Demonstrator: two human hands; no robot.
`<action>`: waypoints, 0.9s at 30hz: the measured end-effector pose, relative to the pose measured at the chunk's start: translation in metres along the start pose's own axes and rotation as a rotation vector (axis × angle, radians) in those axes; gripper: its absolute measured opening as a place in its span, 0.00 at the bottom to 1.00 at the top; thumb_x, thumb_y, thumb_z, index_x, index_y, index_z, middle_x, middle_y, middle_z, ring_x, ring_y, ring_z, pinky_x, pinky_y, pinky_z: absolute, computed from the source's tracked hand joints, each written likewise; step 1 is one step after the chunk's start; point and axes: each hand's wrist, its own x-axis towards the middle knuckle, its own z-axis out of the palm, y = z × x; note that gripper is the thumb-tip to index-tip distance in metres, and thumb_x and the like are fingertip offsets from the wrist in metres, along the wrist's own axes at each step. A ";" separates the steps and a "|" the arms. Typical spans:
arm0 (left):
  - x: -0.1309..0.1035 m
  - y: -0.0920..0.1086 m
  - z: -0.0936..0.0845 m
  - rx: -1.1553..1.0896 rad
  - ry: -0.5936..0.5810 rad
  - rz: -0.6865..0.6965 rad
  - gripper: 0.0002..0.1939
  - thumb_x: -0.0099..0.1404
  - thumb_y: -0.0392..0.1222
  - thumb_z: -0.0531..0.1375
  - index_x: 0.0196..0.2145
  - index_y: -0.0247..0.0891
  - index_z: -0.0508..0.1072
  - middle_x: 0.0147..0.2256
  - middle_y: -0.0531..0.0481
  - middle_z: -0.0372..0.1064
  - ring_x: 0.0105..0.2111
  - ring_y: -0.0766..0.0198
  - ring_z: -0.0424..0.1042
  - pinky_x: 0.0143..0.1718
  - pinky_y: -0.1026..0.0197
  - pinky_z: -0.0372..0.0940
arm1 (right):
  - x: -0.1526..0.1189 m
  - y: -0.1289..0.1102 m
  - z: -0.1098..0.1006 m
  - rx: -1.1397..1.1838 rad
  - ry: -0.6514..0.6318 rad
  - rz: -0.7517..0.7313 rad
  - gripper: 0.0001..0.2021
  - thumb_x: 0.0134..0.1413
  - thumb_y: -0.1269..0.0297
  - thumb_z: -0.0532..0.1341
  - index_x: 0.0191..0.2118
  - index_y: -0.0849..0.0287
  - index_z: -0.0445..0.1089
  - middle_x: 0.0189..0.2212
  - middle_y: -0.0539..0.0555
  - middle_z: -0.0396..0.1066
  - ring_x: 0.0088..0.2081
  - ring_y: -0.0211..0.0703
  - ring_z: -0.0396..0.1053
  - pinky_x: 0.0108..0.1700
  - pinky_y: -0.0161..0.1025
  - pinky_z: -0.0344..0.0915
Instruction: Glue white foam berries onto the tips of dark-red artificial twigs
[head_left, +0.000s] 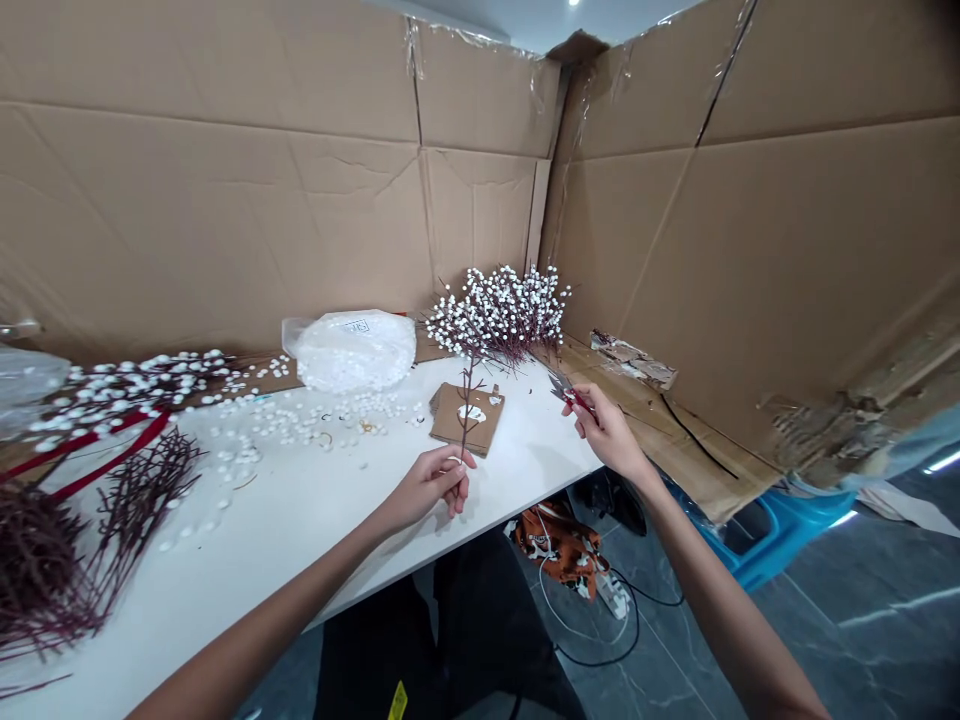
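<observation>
My left hand (439,482) pinches the lower end of a thin brown twig (466,405), which stands upright above the table's front edge. Behind the twig lies a stack of cardboard squares (491,415) with a white patch of glue on it. My right hand (606,428) is closed on a small red-handled tool with pointed metal blades (560,384), held over the right part of the table. A large bunch of dark red twigs tipped with white berries (502,310) lies behind both hands, touching neither.
On the white table (300,520), a clear bag of white balls (356,350) sits at the back, loose balls scattered nearby. Bare twigs (146,490) and berry stems (142,385) lie left. Cardboard walls (337,220) rise behind; a blue stool (795,530) stands right.
</observation>
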 end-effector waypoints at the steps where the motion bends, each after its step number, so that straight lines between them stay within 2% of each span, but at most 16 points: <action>1: 0.005 0.001 0.001 0.000 -0.014 -0.003 0.15 0.59 0.50 0.58 0.35 0.35 0.64 0.20 0.55 0.64 0.16 0.69 0.65 0.19 0.65 0.60 | 0.002 -0.012 -0.004 -0.050 -0.014 -0.030 0.15 0.61 0.55 0.48 0.46 0.58 0.61 0.30 0.51 0.70 0.21 0.34 0.61 0.26 0.33 0.58; 4: 0.023 0.006 0.004 -0.004 -0.059 -0.006 0.14 0.59 0.49 0.58 0.34 0.34 0.65 0.19 0.55 0.64 0.17 0.70 0.64 0.18 0.66 0.59 | 0.011 -0.040 -0.011 -0.301 -0.048 -0.070 0.20 0.63 0.53 0.45 0.35 0.59 0.69 0.23 0.50 0.68 0.25 0.37 0.63 0.30 0.34 0.55; 7: 0.042 0.011 0.007 0.002 -0.096 -0.009 0.12 0.59 0.46 0.58 0.34 0.33 0.65 0.19 0.55 0.64 0.16 0.71 0.62 0.17 0.68 0.56 | 0.026 -0.051 -0.009 -0.479 -0.048 -0.073 0.19 0.63 0.55 0.46 0.38 0.57 0.72 0.28 0.53 0.70 0.32 0.42 0.67 0.33 0.34 0.54; 10: 0.059 0.015 0.012 0.028 -0.128 -0.018 0.10 0.59 0.43 0.57 0.35 0.33 0.66 0.19 0.55 0.64 0.16 0.71 0.62 0.17 0.68 0.55 | 0.043 -0.045 -0.005 -0.526 -0.022 -0.056 0.14 0.60 0.59 0.52 0.44 0.57 0.71 0.34 0.56 0.72 0.37 0.45 0.68 0.34 0.35 0.54; 13: 0.073 0.018 0.017 0.054 -0.144 -0.012 0.08 0.59 0.40 0.56 0.35 0.33 0.66 0.18 0.54 0.65 0.16 0.71 0.63 0.18 0.68 0.55 | 0.057 -0.033 -0.003 -0.548 0.009 -0.018 0.12 0.58 0.61 0.54 0.43 0.59 0.71 0.39 0.59 0.73 0.39 0.46 0.69 0.34 0.35 0.53; 19: 0.089 0.021 0.028 0.066 -0.167 0.014 0.05 0.60 0.37 0.54 0.34 0.34 0.66 0.18 0.54 0.65 0.16 0.71 0.64 0.18 0.68 0.55 | 0.065 -0.019 -0.002 -0.547 0.018 0.035 0.12 0.57 0.60 0.55 0.31 0.59 0.73 0.32 0.57 0.76 0.32 0.43 0.69 0.31 0.35 0.52; 27: 0.093 0.027 0.035 0.049 -0.132 -0.010 0.04 0.59 0.35 0.53 0.33 0.34 0.65 0.18 0.54 0.64 0.16 0.72 0.62 0.19 0.68 0.53 | 0.065 -0.011 -0.003 -0.531 0.066 0.064 0.15 0.57 0.60 0.53 0.28 0.59 0.73 0.29 0.57 0.75 0.30 0.42 0.68 0.30 0.35 0.50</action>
